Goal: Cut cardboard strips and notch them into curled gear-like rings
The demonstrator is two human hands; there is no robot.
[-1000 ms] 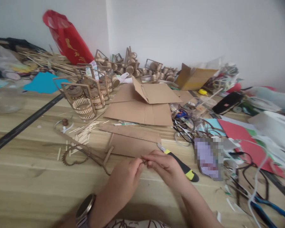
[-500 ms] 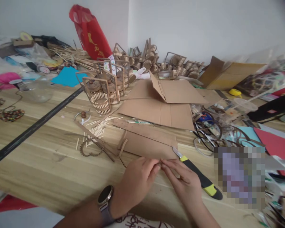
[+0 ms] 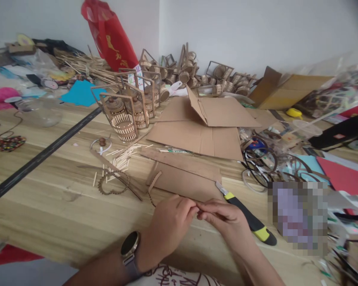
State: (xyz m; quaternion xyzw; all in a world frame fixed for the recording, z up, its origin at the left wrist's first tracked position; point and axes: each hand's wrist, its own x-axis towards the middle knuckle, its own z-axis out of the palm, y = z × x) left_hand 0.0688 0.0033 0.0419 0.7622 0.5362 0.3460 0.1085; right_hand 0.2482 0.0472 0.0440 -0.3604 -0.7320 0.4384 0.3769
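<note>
My left hand [image 3: 171, 226], with a watch [image 3: 129, 243] on its wrist, is closed in a pinch above the table's near side. Its fingertips meet those of my right hand [image 3: 231, 224], also pinched. Between them is a thin brown corrugated cardboard strip [image 3: 155, 180], mostly hidden by my fingers; its free end curls out beyond my left hand. Just past my hands lies a flat cardboard piece [image 3: 185, 180]. A utility knife [image 3: 246, 214] with its blade out rests beside my right hand. To the left are a curled toothed strip [image 3: 113, 191] and several short pale sticks [image 3: 123, 161].
Small stick-walled baskets with tall handles [image 3: 123, 127] stand beyond the sticks. Larger cardboard sheets [image 3: 197, 139] lie mid-table. Coiled brown strips [image 3: 261, 159] and clutter fill the right side. A red bag [image 3: 110, 39] leans at the back; a dark strip [image 3: 44, 157] crosses the left.
Both pinching hands have shifted slightly, and my right fingers now press closer against my left fingertips. The whole view has moved a little; the things on the table lie as before.
</note>
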